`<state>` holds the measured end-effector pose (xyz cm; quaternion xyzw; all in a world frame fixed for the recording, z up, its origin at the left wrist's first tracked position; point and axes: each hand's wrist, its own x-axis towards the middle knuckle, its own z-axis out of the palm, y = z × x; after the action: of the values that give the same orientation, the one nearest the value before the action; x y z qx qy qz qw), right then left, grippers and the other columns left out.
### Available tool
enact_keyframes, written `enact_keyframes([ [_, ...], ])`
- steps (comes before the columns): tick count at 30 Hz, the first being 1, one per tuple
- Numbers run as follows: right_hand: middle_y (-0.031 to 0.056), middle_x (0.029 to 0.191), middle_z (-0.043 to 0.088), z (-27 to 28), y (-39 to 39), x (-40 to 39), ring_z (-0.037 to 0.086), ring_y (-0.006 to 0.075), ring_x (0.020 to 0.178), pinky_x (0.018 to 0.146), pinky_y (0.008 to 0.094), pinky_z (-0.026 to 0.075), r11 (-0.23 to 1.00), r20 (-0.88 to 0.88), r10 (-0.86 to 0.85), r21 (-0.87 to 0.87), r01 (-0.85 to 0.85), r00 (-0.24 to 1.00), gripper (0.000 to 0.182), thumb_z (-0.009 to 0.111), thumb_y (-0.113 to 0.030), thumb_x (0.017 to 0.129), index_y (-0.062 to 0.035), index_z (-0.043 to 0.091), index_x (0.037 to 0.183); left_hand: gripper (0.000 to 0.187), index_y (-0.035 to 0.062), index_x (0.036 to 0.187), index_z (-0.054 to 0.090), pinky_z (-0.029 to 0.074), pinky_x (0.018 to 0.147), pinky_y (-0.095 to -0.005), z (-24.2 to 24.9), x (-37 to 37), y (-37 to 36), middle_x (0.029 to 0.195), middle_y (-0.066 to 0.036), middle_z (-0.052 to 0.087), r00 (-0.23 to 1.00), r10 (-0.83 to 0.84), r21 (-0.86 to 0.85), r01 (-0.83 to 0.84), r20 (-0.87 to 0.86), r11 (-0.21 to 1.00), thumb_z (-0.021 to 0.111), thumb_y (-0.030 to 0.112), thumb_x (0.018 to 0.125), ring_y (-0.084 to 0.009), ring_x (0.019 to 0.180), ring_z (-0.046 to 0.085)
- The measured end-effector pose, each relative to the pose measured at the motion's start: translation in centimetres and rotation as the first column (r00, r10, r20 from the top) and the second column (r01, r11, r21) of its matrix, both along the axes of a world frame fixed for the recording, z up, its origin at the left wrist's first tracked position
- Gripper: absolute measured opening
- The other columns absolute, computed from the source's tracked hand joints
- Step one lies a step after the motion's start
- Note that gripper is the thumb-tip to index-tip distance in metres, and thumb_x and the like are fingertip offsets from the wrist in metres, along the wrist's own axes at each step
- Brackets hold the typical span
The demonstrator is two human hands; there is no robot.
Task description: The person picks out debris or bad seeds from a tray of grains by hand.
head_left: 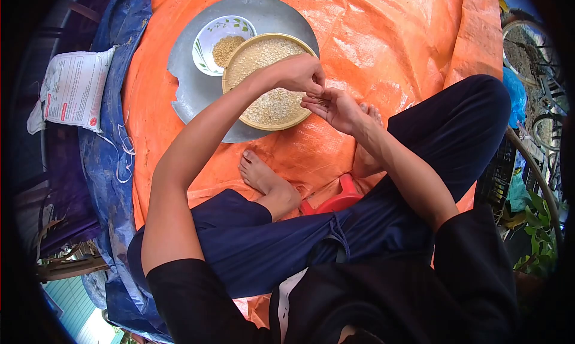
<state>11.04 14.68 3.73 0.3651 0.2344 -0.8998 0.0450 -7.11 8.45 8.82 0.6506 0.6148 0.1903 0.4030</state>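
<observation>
My left hand (pixel 301 74) reaches over a round woven tray (pixel 274 128) with its fingers closed in a pinch. Whatever the fingertips hold is too small to make out. Just beneath them, my right hand (pixel 338 110) is turned palm up by the tray's right rim, its fingers stretched out. A few small dark specks, perhaps grains, lie on that hand's fingers. Pale husked-looking grain (pixel 269 110) is spread across the tray, partly hidden by my left forearm. Behind it sits a white bowl with green leaf patterns (pixel 206 35), holding golden-brown grain (pixel 227 49).
Tray and bowl rest on a round grey metal sheet (pixel 185 56) with a chipped left edge. An orange tarp (pixel 383 38) covers the ground. My bare feet flank a red plastic stool (pixel 341 197). A white printed sack (pixel 78 89) lies left on a blue tarp (pixel 105 164).
</observation>
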Motion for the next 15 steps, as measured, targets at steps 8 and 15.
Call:
enact_keyframes([
  [8,0.0236,0.111,0.060,0.2,0.3,0.3,0.061,0.0308,0.109,0.099,0.0328,0.050,1.000,0.035,0.027,-0.004,-0.027,0.999,0.037,0.036,-0.020,0.099,0.0106,0.054,0.109,0.011,0.0016,0.073,0.066,0.049,0.061,-0.0368,-4.1,-6.8,-2.3,0.069,-0.014,0.065,0.875,0.195,0.062,-0.187,-0.443,0.980,0.065,0.012,0.070,-0.0264,0.067,0.064],
  [15,0.0231,0.110,0.061,-0.2,0.1,0.4,0.062,0.0302,0.107,0.097,0.0330,0.051,0.997,0.031,0.067,0.024,-0.068,0.997,0.037,0.036,-0.021,0.100,0.0101,0.054,0.108,0.009,0.0031,0.075,0.067,0.050,0.064,-0.0394,-4.0,-5.7,-4.1,0.072,-0.013,0.066,0.885,0.106,-0.048,-0.144,-0.453,0.988,0.066,0.009,0.069,-0.0287,0.072,0.065],
])
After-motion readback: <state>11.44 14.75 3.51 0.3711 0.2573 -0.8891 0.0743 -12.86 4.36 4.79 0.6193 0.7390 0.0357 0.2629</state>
